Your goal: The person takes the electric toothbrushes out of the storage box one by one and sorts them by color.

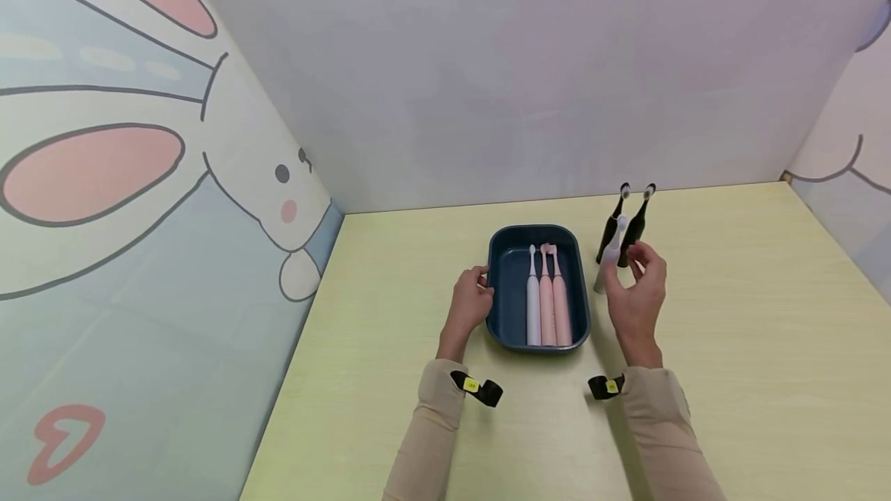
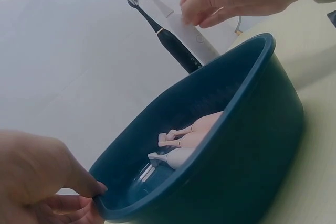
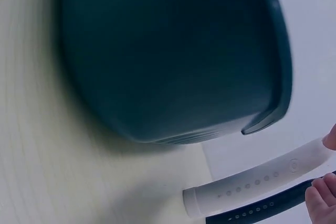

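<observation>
My left hand pinches the left rim of a dark blue plastic bin, thumb over the edge in the left wrist view. Inside the bin lie a white electric toothbrush and two pink electric toothbrushes, heads pointing away. Right of the bin, another white electric toothbrush stands upright. My right hand is around its upper handle: the thumb is right at one side, the bent fingers a little apart on the other. Two black electric toothbrushes stand just behind it.
The bin and brushes are on a pale wooden table. A plain light wall rises behind its far edge. Cartoon rabbit panels flank it on the left and right. Black straps are worn on both wrists.
</observation>
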`<state>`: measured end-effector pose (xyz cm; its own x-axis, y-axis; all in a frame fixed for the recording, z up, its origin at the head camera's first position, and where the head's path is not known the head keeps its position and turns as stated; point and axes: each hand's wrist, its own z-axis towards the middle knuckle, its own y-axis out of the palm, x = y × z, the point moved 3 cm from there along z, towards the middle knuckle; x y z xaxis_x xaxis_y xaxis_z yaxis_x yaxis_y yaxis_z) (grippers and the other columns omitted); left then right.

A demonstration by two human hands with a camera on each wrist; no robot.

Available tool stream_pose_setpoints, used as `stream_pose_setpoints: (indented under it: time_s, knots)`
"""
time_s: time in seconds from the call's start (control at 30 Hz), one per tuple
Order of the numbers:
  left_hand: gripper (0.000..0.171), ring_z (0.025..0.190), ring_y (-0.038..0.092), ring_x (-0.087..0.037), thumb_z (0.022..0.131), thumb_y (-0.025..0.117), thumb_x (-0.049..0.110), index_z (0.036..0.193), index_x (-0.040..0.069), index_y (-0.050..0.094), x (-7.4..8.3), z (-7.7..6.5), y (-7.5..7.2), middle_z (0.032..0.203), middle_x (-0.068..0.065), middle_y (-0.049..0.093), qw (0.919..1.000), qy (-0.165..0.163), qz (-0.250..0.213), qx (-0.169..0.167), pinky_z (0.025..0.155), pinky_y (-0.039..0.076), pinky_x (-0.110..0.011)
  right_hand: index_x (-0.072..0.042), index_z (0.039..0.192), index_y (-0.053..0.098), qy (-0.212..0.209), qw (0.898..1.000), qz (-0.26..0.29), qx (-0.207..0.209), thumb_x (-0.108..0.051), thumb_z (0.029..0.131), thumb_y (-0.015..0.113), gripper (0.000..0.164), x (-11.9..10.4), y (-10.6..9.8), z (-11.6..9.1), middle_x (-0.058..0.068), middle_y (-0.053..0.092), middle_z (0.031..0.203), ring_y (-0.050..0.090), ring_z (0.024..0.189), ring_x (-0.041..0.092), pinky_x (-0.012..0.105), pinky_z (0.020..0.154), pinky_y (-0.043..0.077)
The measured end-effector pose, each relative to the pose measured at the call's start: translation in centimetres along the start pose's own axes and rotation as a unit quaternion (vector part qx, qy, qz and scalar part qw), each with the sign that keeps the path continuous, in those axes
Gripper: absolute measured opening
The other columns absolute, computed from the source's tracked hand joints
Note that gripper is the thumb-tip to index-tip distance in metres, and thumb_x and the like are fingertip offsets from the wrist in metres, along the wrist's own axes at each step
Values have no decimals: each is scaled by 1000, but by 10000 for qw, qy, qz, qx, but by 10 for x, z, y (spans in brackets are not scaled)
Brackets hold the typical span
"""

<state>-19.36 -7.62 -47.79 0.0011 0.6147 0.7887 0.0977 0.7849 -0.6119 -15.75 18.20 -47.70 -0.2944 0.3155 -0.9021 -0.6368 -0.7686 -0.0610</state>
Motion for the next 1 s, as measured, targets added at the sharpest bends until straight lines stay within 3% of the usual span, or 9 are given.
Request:
stream_pose_setpoints:
  time_s: [0.2, 0.37, 0.53, 0.7, 0.87, 1.0]
  knots:
    - [40, 78, 54, -16, 87, 56, 1, 126, 0, 52, 0, 2, -1, 92, -7, 50, 10000, 38, 61, 34, 67, 46, -27, 6, 125, 46, 174, 9993, 311, 58, -1, 80, 65, 49, -13, -5, -5, 15, 49, 117, 49, 108, 24, 29, 96, 40]
    - [40, 79, 55, -16, 88, 56, 1, 127, 1, 52, 0, 1, -1, 93, -7, 50, 9999, -30, 92, 36, 68, 46, -27, 8, 119, 48, 390, 9985, 396, 3, 2, 81, 62, 41, -35, -6, -13, 11, 50, 114, 50, 109, 23, 29, 95, 41]
    - [40, 80, 55, -17, 88, 56, 2, 127, 2, 52, -1, 0, -2, 94, -7, 50, 9999, -71, 83, 35, 68, 46, -28, 15, 112, 49, -94, 9986, 511, -108, 9, 80, 58, 34, -60, 1, -26, 20, 51, 110, 51, 105, 29, 32, 93, 44]
    - [39, 79, 54, -16, 88, 56, 2, 127, 1, 52, -1, 1, -2, 93, -7, 50, 10000, -66, 63, 23, 68, 45, -27, 11, 115, 51, -429, 9958, 137, -796, 7, 80, 62, 37, -49, 23, -40, 23, 52, 111, 52, 103, 34, 36, 92, 44]
    - [39, 79, 53, -16, 88, 55, 2, 127, 1, 52, -1, 1, -1, 92, -6, 50, 10000, -50, -13, -19, 67, 45, -27, 5, 123, 45, 151, 9844, -525, -1674, -1, 82, 63, 45, -39, 44, -50, 19, 47, 119, 49, 110, 30, 40, 96, 39]
    - [39, 78, 54, -16, 88, 56, 2, 127, 1, 52, -1, 0, 0, 92, -7, 50, 10000, -67, -14, -19, 67, 45, -28, 5, 128, 41, 681, 9681, -900, -2235, -5, 83, 62, 51, -37, 56, -52, 20, 44, 123, 47, 113, 31, 42, 97, 39]
